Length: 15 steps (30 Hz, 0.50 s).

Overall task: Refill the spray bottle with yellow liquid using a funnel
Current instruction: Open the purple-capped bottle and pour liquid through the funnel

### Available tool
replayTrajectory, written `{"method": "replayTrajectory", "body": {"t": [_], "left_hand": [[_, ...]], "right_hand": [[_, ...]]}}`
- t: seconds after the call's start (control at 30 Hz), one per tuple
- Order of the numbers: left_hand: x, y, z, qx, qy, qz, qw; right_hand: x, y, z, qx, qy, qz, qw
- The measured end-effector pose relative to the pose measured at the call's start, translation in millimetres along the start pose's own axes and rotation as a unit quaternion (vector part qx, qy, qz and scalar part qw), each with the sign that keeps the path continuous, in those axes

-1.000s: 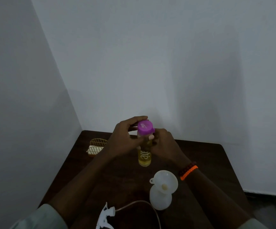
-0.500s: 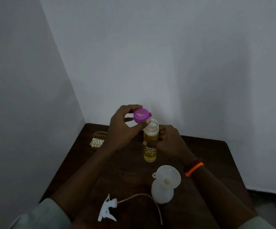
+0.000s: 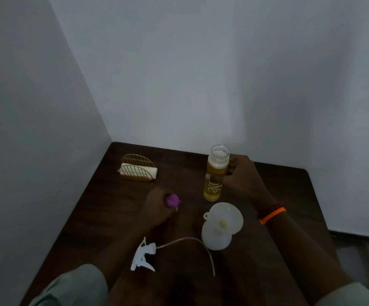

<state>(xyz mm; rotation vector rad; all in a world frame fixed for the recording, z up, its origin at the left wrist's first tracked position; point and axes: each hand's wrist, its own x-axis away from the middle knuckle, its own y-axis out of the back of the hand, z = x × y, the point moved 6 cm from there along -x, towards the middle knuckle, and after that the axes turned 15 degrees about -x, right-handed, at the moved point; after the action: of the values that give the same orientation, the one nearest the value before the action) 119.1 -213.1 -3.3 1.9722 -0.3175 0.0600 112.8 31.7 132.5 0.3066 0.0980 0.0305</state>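
Observation:
A clear bottle of yellow liquid (image 3: 214,173) stands upright and uncapped on the dark wooden table (image 3: 289,195). My right hand (image 3: 241,175) is wrapped around its middle. My left hand (image 3: 157,204) is low over the table, left of the bottle, holding the purple cap (image 3: 172,200). A white funnel (image 3: 225,217) sits in the mouth of the translucent white spray bottle (image 3: 216,237), just in front of the yellow bottle. The white trigger spray head (image 3: 143,257) with its long dip tube lies on the table near me.
A gold wire holder with a pale sponge (image 3: 138,167) stands at the table's back left. White walls meet in a corner directly behind the table. The table's right edge drops to a grey floor.
My left hand took the purple cap off the bottle and carried it down and left to the table. My right hand still holds the bottle, which now stands open.

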Motion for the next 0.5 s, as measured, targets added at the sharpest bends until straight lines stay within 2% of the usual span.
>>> {"method": "replayTrajectory", "body": {"t": [0.27, 0.5], "left_hand": [[-12.8, -47.5, 9.4, -0.07, 0.055, 0.059, 0.994], [-11.2, -58.6, 9.5, -0.093, 0.055, 0.081, 0.991]], "right_hand": [[3.6, 11.2, -25.1, -0.007, -0.028, -0.013, 0.999], [9.2, 18.7, -37.7, -0.019, -0.043, -0.018, 0.999]]}}
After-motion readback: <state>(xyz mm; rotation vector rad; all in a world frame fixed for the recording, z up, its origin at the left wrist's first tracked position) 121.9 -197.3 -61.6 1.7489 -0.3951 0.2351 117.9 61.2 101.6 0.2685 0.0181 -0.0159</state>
